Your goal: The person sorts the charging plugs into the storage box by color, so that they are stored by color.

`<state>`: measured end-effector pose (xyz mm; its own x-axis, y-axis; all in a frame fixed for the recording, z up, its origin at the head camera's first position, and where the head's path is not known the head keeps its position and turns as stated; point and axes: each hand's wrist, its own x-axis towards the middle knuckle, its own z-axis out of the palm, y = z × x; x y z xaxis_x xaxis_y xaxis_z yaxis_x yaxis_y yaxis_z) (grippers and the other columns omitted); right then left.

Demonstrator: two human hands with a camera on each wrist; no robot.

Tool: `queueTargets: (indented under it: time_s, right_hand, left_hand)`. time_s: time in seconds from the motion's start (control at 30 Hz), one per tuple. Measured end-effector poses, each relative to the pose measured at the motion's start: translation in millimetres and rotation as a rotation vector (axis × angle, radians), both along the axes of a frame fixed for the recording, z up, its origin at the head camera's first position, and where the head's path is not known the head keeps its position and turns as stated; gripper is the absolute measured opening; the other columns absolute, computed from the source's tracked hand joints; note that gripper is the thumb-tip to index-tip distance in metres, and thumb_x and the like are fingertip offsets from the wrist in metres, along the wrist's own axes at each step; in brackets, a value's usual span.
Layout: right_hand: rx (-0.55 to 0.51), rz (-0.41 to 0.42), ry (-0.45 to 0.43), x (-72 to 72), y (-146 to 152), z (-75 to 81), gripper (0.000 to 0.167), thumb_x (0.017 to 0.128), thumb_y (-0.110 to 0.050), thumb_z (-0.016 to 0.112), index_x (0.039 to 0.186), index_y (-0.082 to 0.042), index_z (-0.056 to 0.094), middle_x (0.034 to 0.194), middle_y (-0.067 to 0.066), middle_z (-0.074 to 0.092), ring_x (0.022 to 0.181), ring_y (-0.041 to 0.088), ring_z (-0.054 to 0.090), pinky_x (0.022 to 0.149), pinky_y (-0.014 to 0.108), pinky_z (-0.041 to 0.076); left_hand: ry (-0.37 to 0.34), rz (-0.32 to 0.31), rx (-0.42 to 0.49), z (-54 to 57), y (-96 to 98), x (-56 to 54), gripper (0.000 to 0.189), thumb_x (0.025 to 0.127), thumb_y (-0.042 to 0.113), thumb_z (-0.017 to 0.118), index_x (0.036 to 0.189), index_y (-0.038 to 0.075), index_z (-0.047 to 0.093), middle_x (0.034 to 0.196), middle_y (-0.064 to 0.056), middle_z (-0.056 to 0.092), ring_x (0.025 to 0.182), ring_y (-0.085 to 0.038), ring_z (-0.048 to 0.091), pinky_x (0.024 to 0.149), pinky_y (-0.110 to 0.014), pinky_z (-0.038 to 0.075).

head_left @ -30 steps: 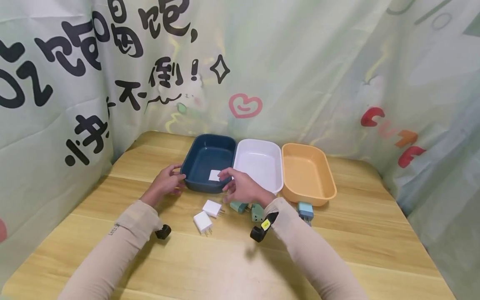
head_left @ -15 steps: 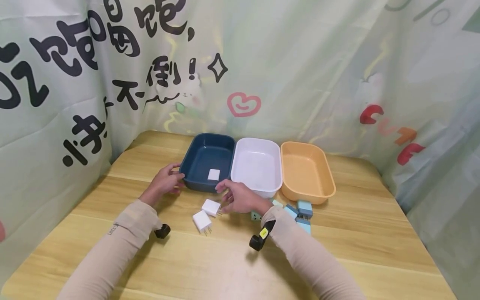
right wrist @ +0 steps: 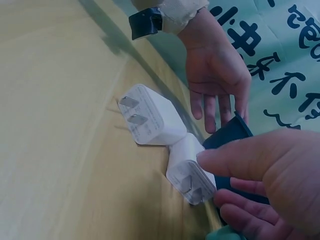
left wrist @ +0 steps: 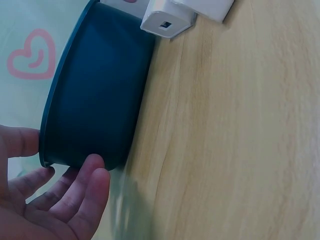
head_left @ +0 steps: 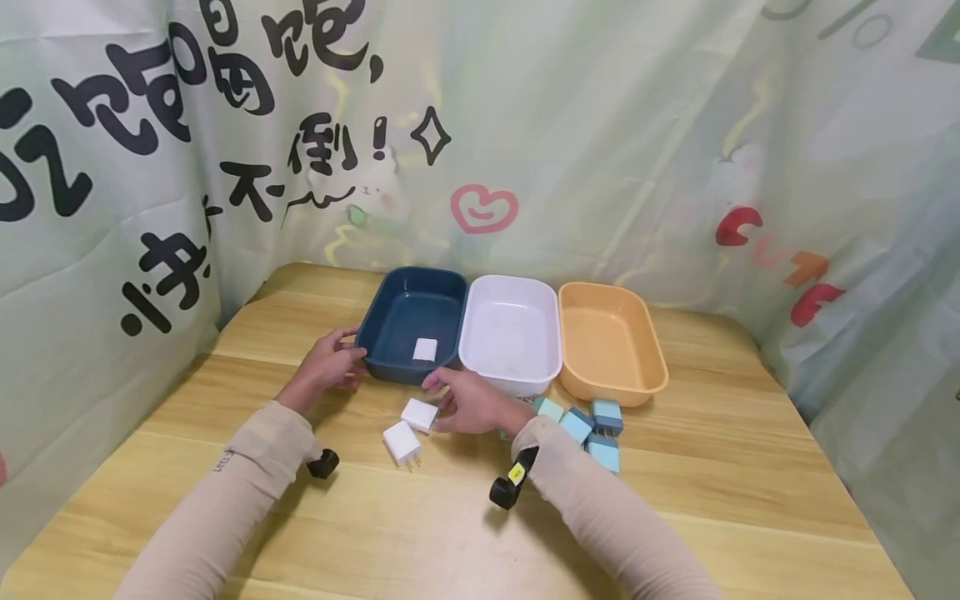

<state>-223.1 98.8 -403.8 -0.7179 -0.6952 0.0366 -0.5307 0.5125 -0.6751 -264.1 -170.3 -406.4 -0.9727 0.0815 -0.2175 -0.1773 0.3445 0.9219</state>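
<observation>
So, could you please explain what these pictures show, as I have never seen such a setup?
No robot: a person works bare-handed. The wide picture comes from a head camera, the others from the wrist cameras. A blue tray, white tray and orange tray stand on the table. The blue tray holds a white piece; two white plugs lie in front, blue plugs farther right. The left hand holds the blue tray's edge; the right hand is at one white plug, perhaps touching.
</observation>
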Motion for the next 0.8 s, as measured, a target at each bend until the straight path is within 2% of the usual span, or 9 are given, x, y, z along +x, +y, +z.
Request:
queueTargets:
  time_s: [0.3,0.43,0.57,0.67,0.8]
  right_hand:
    - [0.213,0.002,0.176,-0.9,-9.8,-0.4,0.052,0.077,-0.019,0.081,0.121,-0.006,0.057,0.110,0.005,0.067,0.084,0.007,0.063,0.077,0.018,0.047]
    - [0.270,0.014,0.230,-2.1,-14.1,2.6,0.052,0.077,-0.023,0.082,0.120,-0.006,0.058,0.106,0.003,0.068,0.080,0.004,0.060,0.076,0.017,0.046]
    - [0.307,0.021,0.244,-2.8,-16.3,4.6,0.053,0.076,-0.023,0.082,0.120,-0.006,0.057,0.093,-0.001,0.065,0.076,0.007,0.056,0.072,0.018,0.045]
    - [0.327,0.019,0.221,-2.8,-17.7,5.3,0.055,0.076,-0.023,0.084,0.121,-0.007,0.056,0.085,-0.004,0.059,0.074,0.009,0.053,0.067,0.019,0.043]
    - [0.356,0.016,0.190,-0.6,-20.2,4.1,0.057,0.075,-0.024,0.084,0.122,-0.008,0.056,0.082,-0.005,0.056,0.072,0.009,0.053,0.064,0.019,0.043]
  left_hand:
    - [-0.008,0.000,-0.008,1.5,1.0,-0.1,0.055,0.101,0.013,0.048,0.152,0.009,0.028,0.140,-0.027,0.044,0.099,-0.033,0.061,0.072,-0.037,0.055]
    - [-0.010,0.004,-0.008,2.5,0.7,-1.0,0.054,0.101,0.014,0.048,0.152,0.009,0.028,0.139,-0.026,0.044,0.100,-0.034,0.061,0.073,-0.037,0.055]
    - [-0.004,0.003,-0.005,3.7,1.7,-1.6,0.054,0.101,0.014,0.047,0.152,0.009,0.029,0.140,-0.026,0.044,0.099,-0.033,0.061,0.073,-0.037,0.055]
    - [0.008,0.000,-0.001,3.3,2.3,-2.1,0.054,0.101,0.014,0.048,0.152,0.009,0.029,0.139,-0.026,0.044,0.099,-0.034,0.061,0.073,-0.038,0.055]
    - [0.000,0.000,-0.012,1.2,1.6,-1.4,0.053,0.101,0.014,0.048,0.151,0.009,0.029,0.139,-0.026,0.044,0.098,-0.033,0.061,0.072,-0.038,0.056]
